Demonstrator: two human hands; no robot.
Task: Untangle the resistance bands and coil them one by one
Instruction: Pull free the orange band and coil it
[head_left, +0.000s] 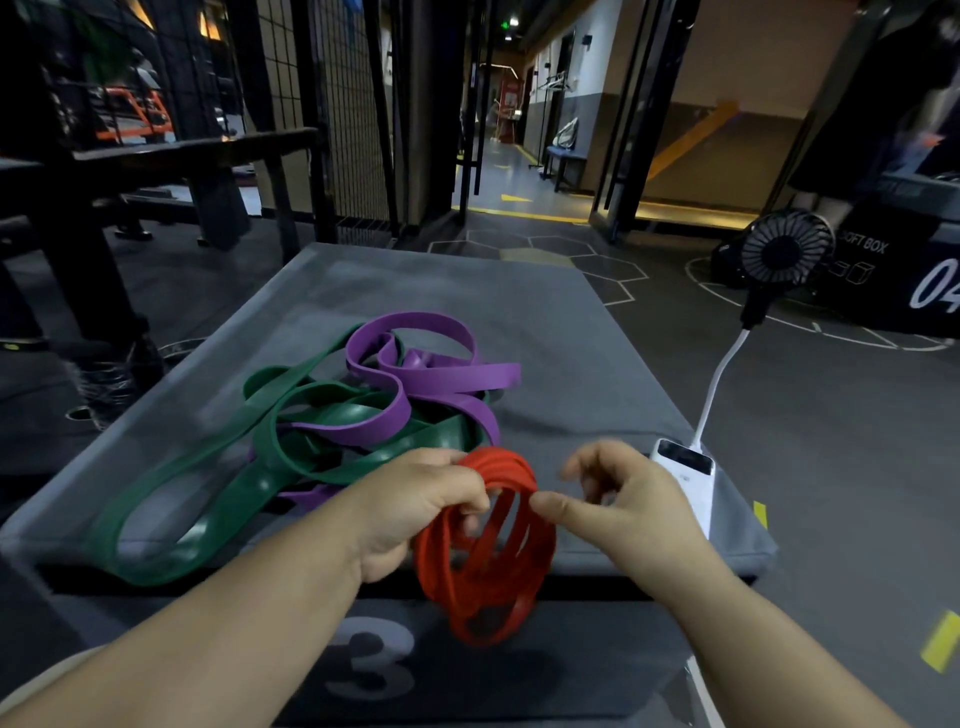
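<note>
A red resistance band (488, 561) hangs in several coiled loops over the front edge of the grey soft box (561, 338). My left hand (415, 509) grips the top of that coil. My right hand (618, 499) hovers just right of the coil with curled fingers and its thumb tip near the loops; whether it touches them is unclear. Behind them, a green band (218, 483) and a purple band (431, 374) lie tangled together on the box top.
A white power bank (685, 467) lies at the box's right edge, with a white cable rising to a small black fan (784, 254). A black rack stands to the left. A dark box marked "SOFT BOX" and a person stand at the far right.
</note>
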